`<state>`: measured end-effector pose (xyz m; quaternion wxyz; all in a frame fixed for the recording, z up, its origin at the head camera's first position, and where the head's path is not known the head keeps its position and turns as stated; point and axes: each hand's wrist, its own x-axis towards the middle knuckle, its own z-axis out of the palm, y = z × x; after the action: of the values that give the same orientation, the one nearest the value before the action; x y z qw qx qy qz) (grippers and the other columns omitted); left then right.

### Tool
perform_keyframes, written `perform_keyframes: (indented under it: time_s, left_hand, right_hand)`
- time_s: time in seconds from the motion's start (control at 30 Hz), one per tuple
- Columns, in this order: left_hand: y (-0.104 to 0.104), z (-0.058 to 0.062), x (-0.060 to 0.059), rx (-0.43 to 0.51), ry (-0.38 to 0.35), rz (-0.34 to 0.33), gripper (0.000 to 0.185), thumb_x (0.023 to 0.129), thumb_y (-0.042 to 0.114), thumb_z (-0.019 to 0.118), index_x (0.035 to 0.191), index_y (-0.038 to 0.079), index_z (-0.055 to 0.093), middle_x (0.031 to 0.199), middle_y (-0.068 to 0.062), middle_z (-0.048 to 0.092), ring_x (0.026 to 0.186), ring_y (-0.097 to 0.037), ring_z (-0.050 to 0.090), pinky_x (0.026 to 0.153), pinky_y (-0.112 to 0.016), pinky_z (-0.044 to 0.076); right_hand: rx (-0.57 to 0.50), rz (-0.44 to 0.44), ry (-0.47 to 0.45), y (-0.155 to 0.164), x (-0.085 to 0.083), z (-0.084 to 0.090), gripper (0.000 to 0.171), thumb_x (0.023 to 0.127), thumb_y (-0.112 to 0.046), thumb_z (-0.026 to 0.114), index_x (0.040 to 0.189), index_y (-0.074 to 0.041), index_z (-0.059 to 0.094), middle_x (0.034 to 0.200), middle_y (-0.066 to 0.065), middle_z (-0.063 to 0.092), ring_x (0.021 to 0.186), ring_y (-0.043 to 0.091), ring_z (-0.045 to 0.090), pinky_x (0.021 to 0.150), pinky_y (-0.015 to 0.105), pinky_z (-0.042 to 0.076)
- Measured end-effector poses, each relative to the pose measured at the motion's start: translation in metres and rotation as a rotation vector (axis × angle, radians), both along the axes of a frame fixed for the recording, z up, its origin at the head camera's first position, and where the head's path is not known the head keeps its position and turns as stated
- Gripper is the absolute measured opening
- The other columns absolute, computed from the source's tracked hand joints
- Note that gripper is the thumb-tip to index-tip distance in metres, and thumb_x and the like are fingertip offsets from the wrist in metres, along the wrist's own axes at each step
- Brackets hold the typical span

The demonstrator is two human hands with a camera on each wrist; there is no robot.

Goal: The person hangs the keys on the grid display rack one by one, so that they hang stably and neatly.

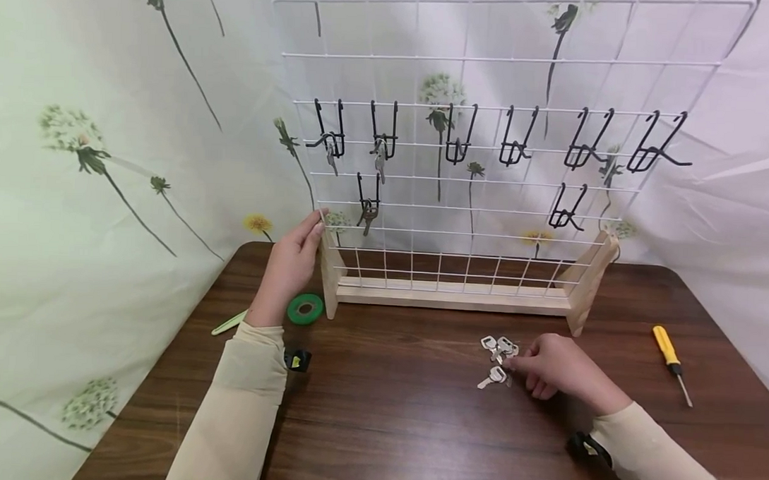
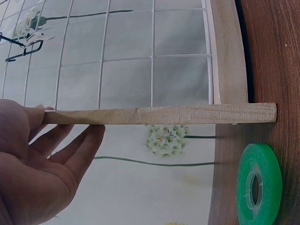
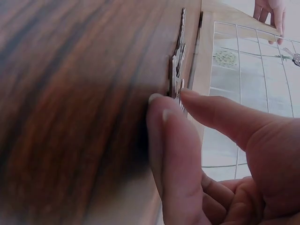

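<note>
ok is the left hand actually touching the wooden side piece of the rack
Touching: the left wrist view shows the left hand with fingertips meeting the edge of the wooden side piece, no gap visible there.

Parts of the loose keys [image 1: 497, 375] lie behind the right hand [image 1: 558, 366]; neither their number nor whether the fingertips [image 3: 159, 110] pinch one can be determined. The right wrist view shows them edge-on, outlines indistinct, above a blurred foreground of tabletop [image 3: 70, 117]. The left arm [image 1: 235, 404], cut off below, conceals one end of a pale green implement [image 1: 227, 323] of indeterminate kind. In the left wrist view, picture edges truncate the left hand [image 2: 42, 173], wire grid [image 2: 152, 33] and green tape roll [image 2: 274, 187].
</note>
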<state>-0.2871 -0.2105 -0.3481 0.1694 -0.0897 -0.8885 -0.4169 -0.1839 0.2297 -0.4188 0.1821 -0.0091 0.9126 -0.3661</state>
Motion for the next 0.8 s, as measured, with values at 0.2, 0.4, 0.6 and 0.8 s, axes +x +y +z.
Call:
perform_keyframes:
  time_s: [0.2, 0.4, 0.6, 0.8]
  left_hand:
    - [0.0020, -0.0012, -0.0022, -0.001, 0.007, -0.003, 0.048, 0.117, 0.039, 0.042, 0.161, 0.022, 0.051, 0.168, -0.006, 0.048, 0.157, -0.032, 0.045, 0.130, -0.055, 0.038]
    - [0.0024, -0.0002, -0.0020, 0.000, 0.002, -0.002, 0.048, 0.117, 0.039, 0.041, 0.162, 0.023, 0.050, 0.168, -0.006, 0.047, 0.158, -0.032, 0.045, 0.130, -0.055, 0.037]
    - [0.0017, 0.0004, -0.0005, 0.005, -0.002, -0.001, 0.048, 0.117, 0.038, 0.041, 0.162, 0.022, 0.050, 0.168, -0.006, 0.047, 0.158, -0.032, 0.044, 0.130, -0.055, 0.037]
    - [-0.0002, -0.0005, -0.0004, 0.006, 0.000, 0.008, 0.048, 0.117, 0.039, 0.042, 0.161, 0.023, 0.051, 0.167, -0.006, 0.048, 0.158, -0.031, 0.044, 0.129, -0.056, 0.038]
  right_hand:
    - [0.000, -0.007, 0.006, -0.0010, -0.0025, -0.0033, 0.035, 0.096, -0.030, 0.079, 0.072, -0.006, 0.069, 0.063, 0.004, 0.069, 0.050, 0.014, 0.068, 0.052, 0.033, 0.062]
    - [-0.005, 0.006, 0.005, 0.0008, -0.0022, -0.0034, 0.036, 0.096, -0.030, 0.079, 0.072, -0.006, 0.067, 0.062, 0.004, 0.069, 0.049, 0.013, 0.067, 0.052, 0.033, 0.062]
    - [-0.018, 0.018, 0.004, 0.0014, -0.0038, -0.0060, 0.038, 0.096, -0.030, 0.080, 0.070, -0.007, 0.066, 0.061, 0.003, 0.068, 0.048, 0.011, 0.066, 0.051, 0.032, 0.062]
    - [-0.032, 0.024, 0.001, 0.0032, -0.0048, -0.0095, 0.040, 0.096, -0.033, 0.080, 0.069, -0.008, 0.064, 0.061, 0.003, 0.068, 0.048, 0.011, 0.066, 0.051, 0.032, 0.062]
